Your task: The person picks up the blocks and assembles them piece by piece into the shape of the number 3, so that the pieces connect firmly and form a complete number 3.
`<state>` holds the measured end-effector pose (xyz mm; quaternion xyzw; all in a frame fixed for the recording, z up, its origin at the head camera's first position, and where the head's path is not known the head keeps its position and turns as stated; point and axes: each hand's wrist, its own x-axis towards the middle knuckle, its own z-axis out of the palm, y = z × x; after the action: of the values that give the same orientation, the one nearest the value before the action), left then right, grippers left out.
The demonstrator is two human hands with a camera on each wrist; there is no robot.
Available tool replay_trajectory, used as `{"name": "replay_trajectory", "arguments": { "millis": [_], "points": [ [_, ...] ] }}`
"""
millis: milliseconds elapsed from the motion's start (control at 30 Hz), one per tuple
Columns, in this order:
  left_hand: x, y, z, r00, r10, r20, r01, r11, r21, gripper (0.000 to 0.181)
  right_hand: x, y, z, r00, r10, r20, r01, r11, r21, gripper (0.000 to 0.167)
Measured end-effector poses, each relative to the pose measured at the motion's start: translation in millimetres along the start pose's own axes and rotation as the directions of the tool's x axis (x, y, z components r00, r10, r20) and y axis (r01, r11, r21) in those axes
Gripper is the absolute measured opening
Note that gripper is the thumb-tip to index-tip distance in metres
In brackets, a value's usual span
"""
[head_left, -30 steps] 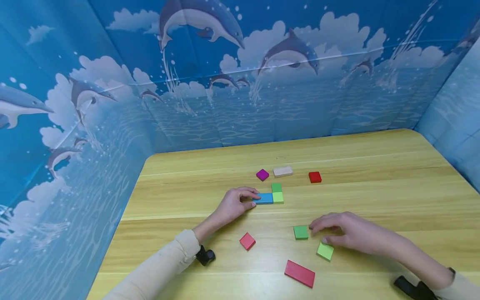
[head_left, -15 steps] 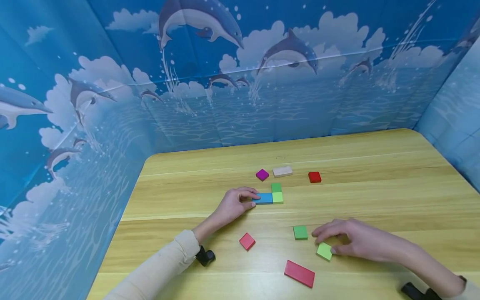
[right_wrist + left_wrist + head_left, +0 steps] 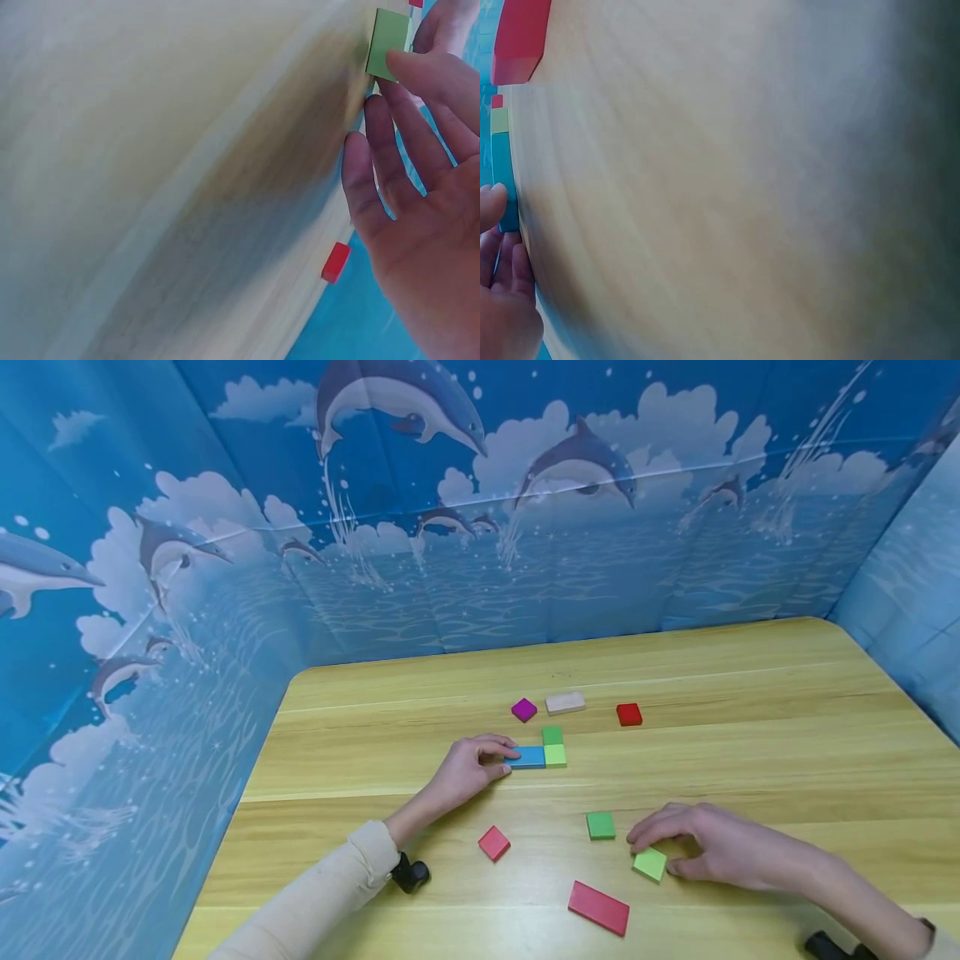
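In the head view my left hand [image 3: 467,770] pinches the left end of a flat blue rectangular block [image 3: 528,757]. The blue block [image 3: 504,169] also shows at the edge of the left wrist view, with the thumb against it. Its right end meets a light green square block [image 3: 555,756], and a darker green block [image 3: 552,735] lies directly behind that one. My right hand [image 3: 708,847] has thumb and fingers around a loose light green block [image 3: 649,865], flat on the table. In the right wrist view the thumb overlaps this light green block [image 3: 388,45].
A green block [image 3: 600,826] lies left of my right fingers. Nearer lie a pinkish-red square block [image 3: 494,843] and a long one [image 3: 598,907]. Farther back are purple [image 3: 524,710], whitish [image 3: 566,702] and red [image 3: 629,714] blocks. A dolphin-print curtain [image 3: 480,585] borders the wooden table [image 3: 787,710].
My right hand has moved toward me and slightly right, from above the loose light green block to around it. The left hand stays on the blue block.
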<state>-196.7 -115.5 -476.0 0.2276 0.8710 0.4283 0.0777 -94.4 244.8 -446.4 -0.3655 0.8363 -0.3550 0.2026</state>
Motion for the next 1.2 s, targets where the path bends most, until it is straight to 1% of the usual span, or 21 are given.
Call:
{"name": "replay_trajectory", "arguments": {
  "millis": [100, 333, 567, 767, 933, 1067, 1200],
  "points": [
    [-0.1, 0.7, -0.2, 1.000, -0.004, 0.003, 0.004, 1.000, -0.001, 0.021, 0.5, 1, 1, 1.000, -0.013, -0.001, 0.013, 1.000, 0.008, 0.041],
    [-0.4, 2.7, -0.7, 1.000, -0.012, 0.005, 0.012, 1.000, -0.001, 0.021, 2.8, 1, 1, 1.000, -0.007, 0.019, 0.006, 0.998, 0.062, 0.036],
    [-0.1, 2.5, -0.5, 1.000, -0.006, 0.003, 0.006, 1.000, -0.004, 0.021, 7.6, -1, 1, 0.999, 0.010, 0.041, -0.017, 0.986, 0.164, 0.031],
    [-0.1, 3.1, -0.5, 1.000, -0.019, 0.002, 0.019, 1.000, -0.019, 0.021, 14.7, -7, 1, 0.999, 0.017, 0.033, -0.023, 0.979, 0.205, 0.033],
    [0.2, 3.1, 0.0, 1.000, -0.017, 0.000, 0.017, 1.000, -0.019, 0.022, 22.9, -14, 1, 1.000, 0.017, 0.020, -0.021, 0.978, 0.209, 0.034],
    [0.6, 2.7, 0.5, 1.000, -0.017, 0.003, 0.017, 1.000, -0.017, 0.022, 30.8, -20, 1, 1.000, 0.013, 0.002, -0.013, 0.981, 0.192, 0.035],
    [0.2, 3.6, -0.4, 1.000, -0.020, 0.006, 0.021, 1.000, -0.016, 0.021, 40.4, -24, 1, 0.999, 0.020, -0.039, -0.014, 0.989, 0.150, 0.037]
  ]
}}
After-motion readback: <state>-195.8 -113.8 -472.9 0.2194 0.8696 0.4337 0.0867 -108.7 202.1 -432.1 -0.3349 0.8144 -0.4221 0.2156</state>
